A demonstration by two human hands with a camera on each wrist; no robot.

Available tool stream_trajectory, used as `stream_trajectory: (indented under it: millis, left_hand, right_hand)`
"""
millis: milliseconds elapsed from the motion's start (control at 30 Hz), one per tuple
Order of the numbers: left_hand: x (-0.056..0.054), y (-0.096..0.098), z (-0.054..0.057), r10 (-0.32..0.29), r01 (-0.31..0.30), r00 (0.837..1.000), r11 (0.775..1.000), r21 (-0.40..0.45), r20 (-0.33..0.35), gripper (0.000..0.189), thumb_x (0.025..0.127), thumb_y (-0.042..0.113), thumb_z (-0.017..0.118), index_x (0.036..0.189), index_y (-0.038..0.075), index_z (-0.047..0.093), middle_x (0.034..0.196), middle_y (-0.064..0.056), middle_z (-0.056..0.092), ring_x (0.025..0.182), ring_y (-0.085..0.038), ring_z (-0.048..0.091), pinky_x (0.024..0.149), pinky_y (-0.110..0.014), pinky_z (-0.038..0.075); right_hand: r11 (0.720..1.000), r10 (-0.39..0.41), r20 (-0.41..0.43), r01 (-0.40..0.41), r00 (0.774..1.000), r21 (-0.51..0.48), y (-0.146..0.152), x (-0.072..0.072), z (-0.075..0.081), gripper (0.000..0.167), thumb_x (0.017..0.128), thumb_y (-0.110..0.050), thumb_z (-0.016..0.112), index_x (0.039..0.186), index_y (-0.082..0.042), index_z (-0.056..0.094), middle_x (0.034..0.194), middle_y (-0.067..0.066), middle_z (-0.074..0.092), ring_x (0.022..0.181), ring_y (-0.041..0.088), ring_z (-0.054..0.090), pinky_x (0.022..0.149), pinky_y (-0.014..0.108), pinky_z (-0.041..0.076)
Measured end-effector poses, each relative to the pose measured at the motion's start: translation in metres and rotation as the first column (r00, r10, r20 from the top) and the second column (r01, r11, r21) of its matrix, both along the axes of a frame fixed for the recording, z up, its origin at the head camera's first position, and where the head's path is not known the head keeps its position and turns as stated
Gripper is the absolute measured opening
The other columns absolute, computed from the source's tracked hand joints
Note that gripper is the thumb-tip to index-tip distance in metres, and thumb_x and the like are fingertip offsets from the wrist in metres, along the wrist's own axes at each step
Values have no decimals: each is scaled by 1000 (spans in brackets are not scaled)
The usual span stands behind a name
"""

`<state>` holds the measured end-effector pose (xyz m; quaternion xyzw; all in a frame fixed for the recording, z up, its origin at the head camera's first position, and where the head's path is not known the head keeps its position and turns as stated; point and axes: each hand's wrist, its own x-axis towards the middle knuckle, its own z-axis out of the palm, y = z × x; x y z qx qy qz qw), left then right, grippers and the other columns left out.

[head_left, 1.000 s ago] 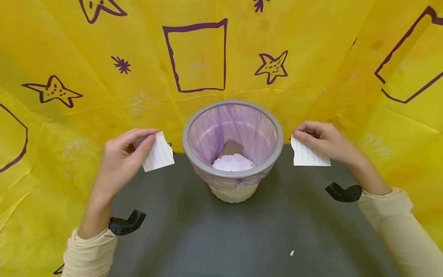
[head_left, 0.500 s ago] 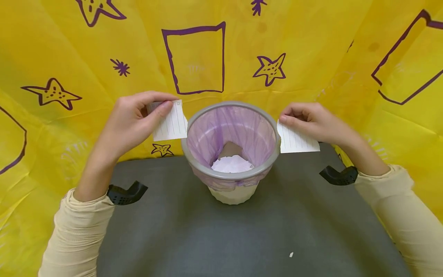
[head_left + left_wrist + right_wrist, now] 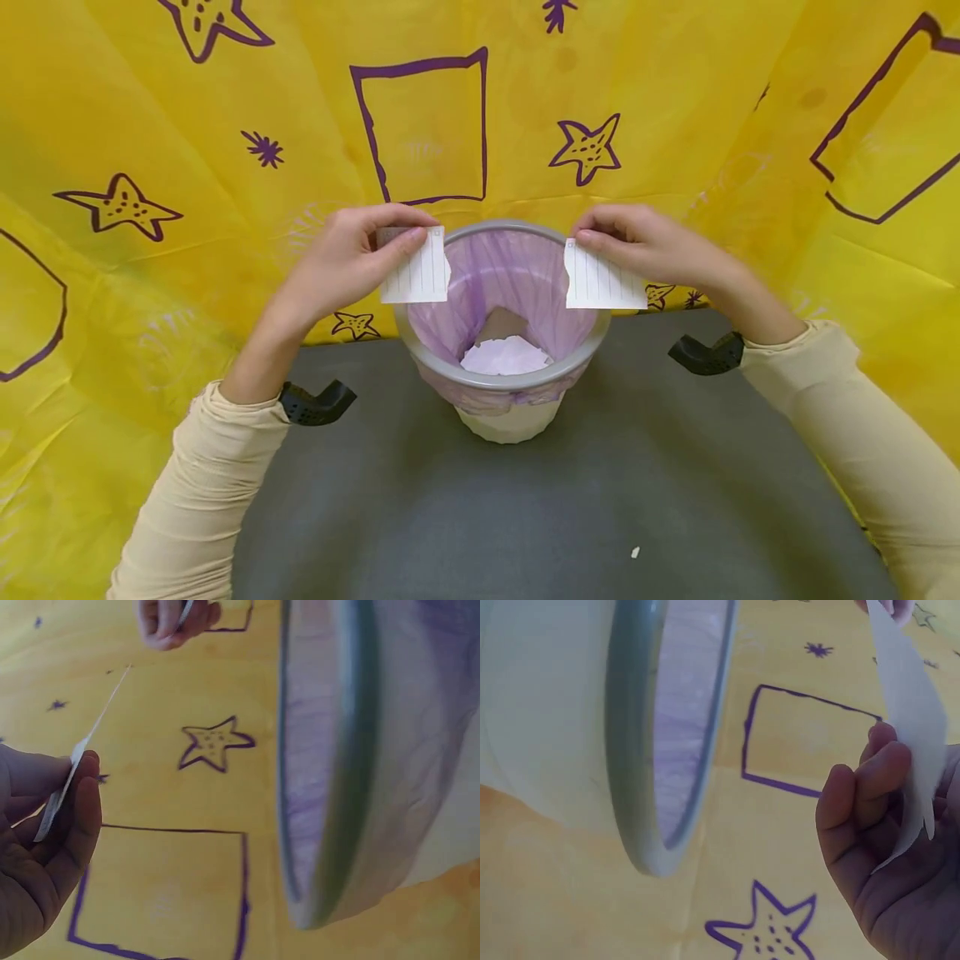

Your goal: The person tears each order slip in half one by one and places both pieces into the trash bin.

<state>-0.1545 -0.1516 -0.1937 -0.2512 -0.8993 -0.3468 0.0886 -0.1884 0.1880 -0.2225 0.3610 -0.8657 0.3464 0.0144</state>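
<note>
My left hand pinches a torn piece of lined paper between thumb and fingers, over the left side of a waste bin's grey rim. On the right, my other hand pinches a second lined paper piece that overlaps the bin's right side in the head view. Their ragged edges face each other across a gap. A purple bag lines the bin, and white paper scraps and a brown piece lie inside. In the right wrist view the right paper looks bent, with a split lower end.
The bin stands on a dark grey table. A tiny white scrap lies near the front right. Behind and at both sides hangs a yellow cloth with purple drawings. Each wrist wears a black camera mount.
Both hands have risen and moved inward, bringing the two paper pieces from either side of the bin to over its rim. Bin and scraps have stayed put.
</note>
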Motion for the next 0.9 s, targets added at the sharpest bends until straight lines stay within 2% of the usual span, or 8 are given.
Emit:
stream_trajectory:
  millis: [100, 267, 500, 567, 667, 800, 900]
  left_hand:
    - [-7, 8, -12, -27, 28, 998, 999, -17, 56, 23, 96, 23, 61, 115, 17, 71, 105, -5, 72, 65, -19, 51, 53, -23, 43]
    - [-13, 20, -24, -54, 59, 995, 997, -51, 88, 22, 96, 24, 62, 115, 19, 71, 112, -1, 71, 70, -17, 51, 57, -25, 43]
    - [-21, 35, -35, -118, 127, 986, 990, -68, 119, 23, 97, 20, 60, 116, 14, 70, 116, -4, 71, 98, -17, 62, 78, -31, 49]
    - [-23, 38, -39, -141, 152, 981, 985, -79, 131, 24, 97, 18, 59, 117, 11, 69, 114, -7, 71, 102, -19, 63, 84, -33, 50]
    - [-22, 40, -43, -151, 167, 976, 982, -90, 160, 27, 97, 16, 59, 121, 7, 65, 115, -9, 69, 105, -22, 63, 91, -36, 52]
    - [-19, 38, -43, -125, 140, 980, 986, -92, 156, 35, 97, 20, 59, 129, 4, 58, 126, -12, 64, 118, -28, 58, 101, -42, 48]
    - [-18, 36, -41, -98, 109, 989, 989, -99, 108, 41, 97, 25, 60, 132, 5, 56, 133, -13, 60, 127, -31, 53, 107, -45, 43]
  right_hand:
    - [1000, 13, 12, -13, 1000, 21, -7, -5, -5, 15, 100, -13, 53, 103, -4, 65, 84, 6, 62, 73, 11, 50, 64, 20, 42]
    - [997, 47, 49, -49, 998, 57, -18, -12, -13, 16, 99, -12, 53, 104, -3, 65, 85, 7, 63, 75, 16, 51, 66, 21, 43]
    - [994, 68, 43, -71, 997, 83, -29, -18, -19, 17, 100, -13, 53, 104, -3, 65, 85, 8, 62, 75, 18, 51, 66, 25, 42]
    - [991, 76, 43, -80, 996, 109, -31, -18, -21, 17, 100, -12, 51, 106, -3, 65, 89, 9, 65, 79, 19, 56, 72, 27, 48]
    - [984, 79, 27, -82, 997, 157, -35, -16, -24, 22, 102, -13, 48, 114, -3, 63, 102, 11, 68, 93, 23, 63, 87, 37, 53]
    - [979, 59, -26, -53, 998, 198, -38, -11, -25, 29, 103, -15, 47, 125, -1, 59, 122, 16, 65, 116, 31, 60, 104, 47, 46]
    - [978, 32, -67, -17, 997, 207, -38, -6, -24, 34, 102, -17, 49, 130, 0, 56, 131, 18, 60, 126, 34, 54, 110, 50, 40]
